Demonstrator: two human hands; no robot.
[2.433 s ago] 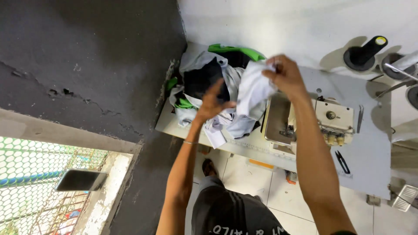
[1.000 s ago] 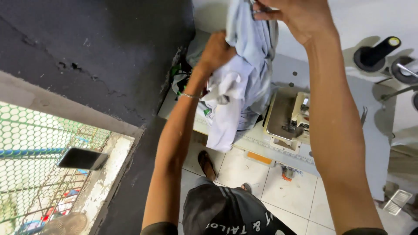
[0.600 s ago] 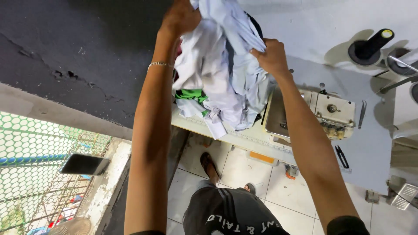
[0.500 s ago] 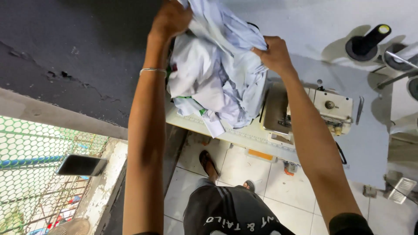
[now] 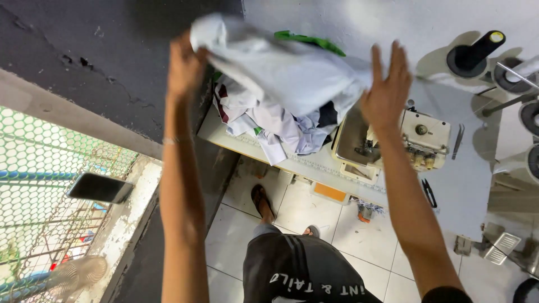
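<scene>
The pale grey-white woven garment (image 5: 286, 70), soft and crumpled into loose folds, hangs in the air above the heap of mixed fabric pieces (image 5: 275, 126) at the left end of the white sewing table (image 5: 455, 185). Far to the left, a dark flat phone (image 5: 100, 188) lies on a rough concrete ledge (image 5: 132, 196) beside green hexagonal wire mesh (image 5: 39, 163). The left hand (image 5: 185, 67) is raised, its fingers closed on one bunched corner of the garment, in front of a cracked dark grey wall (image 5: 84, 56). Below it the heap shows white, lilac, maroon and bright green cloth, limp and overlapping, draped over the table edge. The right hand (image 5: 387, 90) is spread flat, fingers straight and apart, palm toward the garment's other end; whether it touches the cloth cannot be told. Just beyond it sits a cream metal sewing machine (image 5: 410, 140), boxy with a round knob. A black thread cone (image 5: 474, 53) stands at the upper right. Glossy white floor tiles (image 5: 303, 207) lie beneath.
</scene>
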